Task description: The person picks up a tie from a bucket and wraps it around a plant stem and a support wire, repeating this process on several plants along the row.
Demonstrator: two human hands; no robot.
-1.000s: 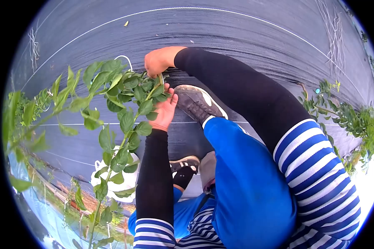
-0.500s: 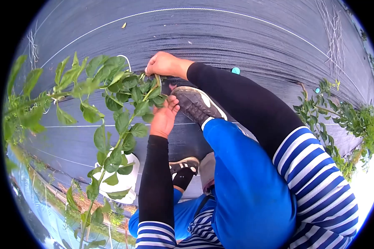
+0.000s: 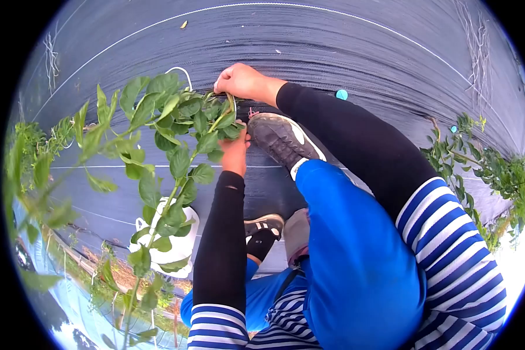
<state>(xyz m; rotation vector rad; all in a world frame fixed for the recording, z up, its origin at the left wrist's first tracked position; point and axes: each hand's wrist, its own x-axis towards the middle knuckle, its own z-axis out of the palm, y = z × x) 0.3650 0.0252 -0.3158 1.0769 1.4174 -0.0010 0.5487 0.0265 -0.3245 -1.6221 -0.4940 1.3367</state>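
Note:
A leafy plant stem [image 3: 175, 189] arches across the left side, its lower end at my two hands. My right hand [image 3: 245, 80] is closed in a pinch at that end, where a thin pale strand [image 3: 235, 104] runs down from the fingertips along the stem. Below it, my left hand [image 3: 234, 153] reaches up beside the stem with curled fingers, partly covered by leaves and slightly blurred. What it grips, if anything, is hidden. The toe of my dark shoe [image 3: 274, 140] lies just right of that hand.
Black woven ground cover [image 3: 332, 52] spreads underfoot. A white bag-like container [image 3: 178, 245] stands behind the stem at lower left. Another leafy plant [image 3: 472, 157] grows at the right. A turquoise disc [image 3: 342, 94] lies by my right sleeve, and a white cord loop [image 3: 184, 71] rises behind the leaves.
My left hand has moved up to the stem's end, its fingers now partly behind leaves. My right hand keeps its pinch there. The whole view has shifted slightly.

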